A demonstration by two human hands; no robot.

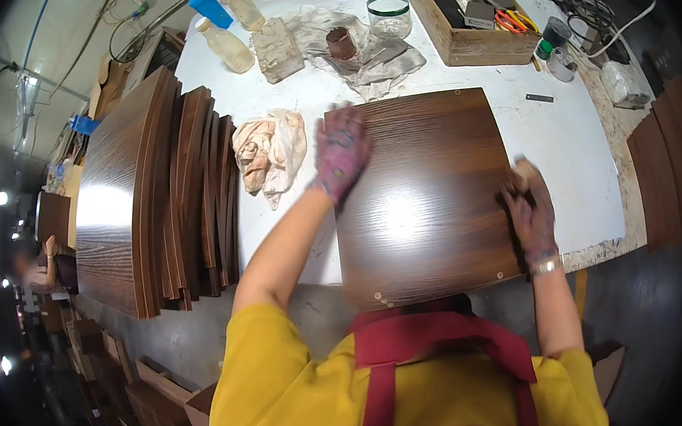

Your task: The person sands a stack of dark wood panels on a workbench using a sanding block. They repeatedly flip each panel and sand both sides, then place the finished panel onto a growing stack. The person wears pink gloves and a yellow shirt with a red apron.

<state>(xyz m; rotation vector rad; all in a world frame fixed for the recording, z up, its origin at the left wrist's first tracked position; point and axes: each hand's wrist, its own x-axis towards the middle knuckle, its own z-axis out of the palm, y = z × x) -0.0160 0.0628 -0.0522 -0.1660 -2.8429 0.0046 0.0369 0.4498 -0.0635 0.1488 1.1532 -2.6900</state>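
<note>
A dark brown wood-grain panel [429,197] lies flat before me on the white-topped table, its near edge by my apron. Small round holes or fittings show near its corners. My left hand [341,152], in a stained pink-purple glove, rests along the panel's upper left edge with its fingers stretched out. At the right edge, my right hand [532,216] is closed and slightly blurred. Something small and beige shows at its fingertips, too unclear to name. A crumpled cream cloth [271,150] lies left of the panel.
Several similar panels [141,198] lean in a stack at left. Behind are two bottles [225,47], a stained block [277,50], a brown cup [340,43] on a rag, a glass jar [389,18] and a tool carton [473,51]. More panels [662,173] stand at right.
</note>
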